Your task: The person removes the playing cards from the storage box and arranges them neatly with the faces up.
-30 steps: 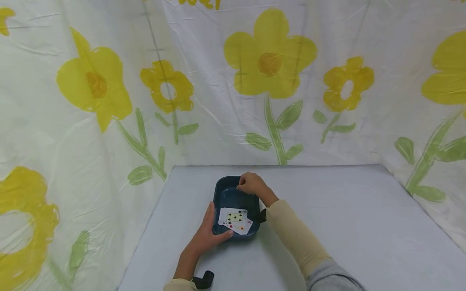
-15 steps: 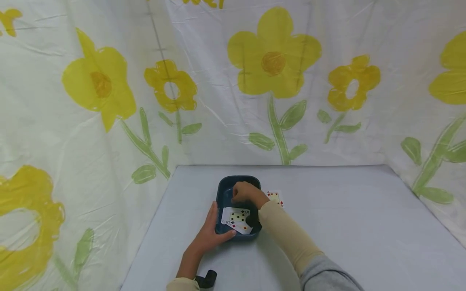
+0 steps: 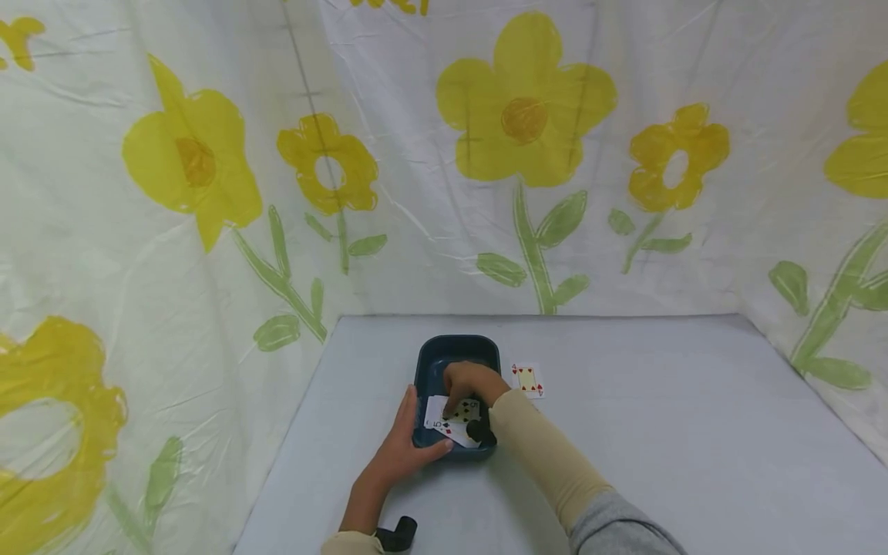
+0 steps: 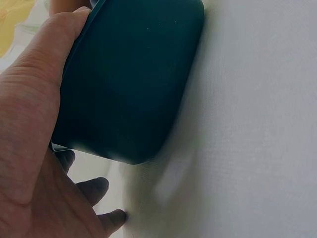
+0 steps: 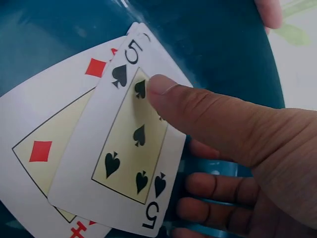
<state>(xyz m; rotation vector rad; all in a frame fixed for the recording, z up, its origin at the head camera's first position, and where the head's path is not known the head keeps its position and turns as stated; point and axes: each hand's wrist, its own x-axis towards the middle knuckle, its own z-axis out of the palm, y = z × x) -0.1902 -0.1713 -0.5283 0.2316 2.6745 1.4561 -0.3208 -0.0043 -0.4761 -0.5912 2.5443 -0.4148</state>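
Note:
A dark blue tray [image 3: 435, 356] stands on the table with playing cards at its near end. My left hand [image 3: 398, 449] holds its near left corner, thumb over the near rim, fingers along the left side. In the right wrist view a five of spades [image 5: 116, 176] overlaps a diamond card [image 5: 34, 134]. My right hand [image 3: 475, 379] reaches into the tray from the right. Its thumb [image 5: 198, 106] overlaps the face of the five of spades, and the loosely bent fingers [image 5: 213, 184] lie beside that card's edge. The thumb hides some of its pips.
A card with red hearts [image 3: 529, 380] lies face up on the white table [image 3: 638, 432], just right of the tray. A white sheet [image 3: 416, 254] painted with yellow flowers hangs behind the table and along its sides.
My right hand has come down from the tray's far right rim to the cards at the near end. The hearts card, earlier mostly behind my right arm, now shows. My left hand keeps its hold.

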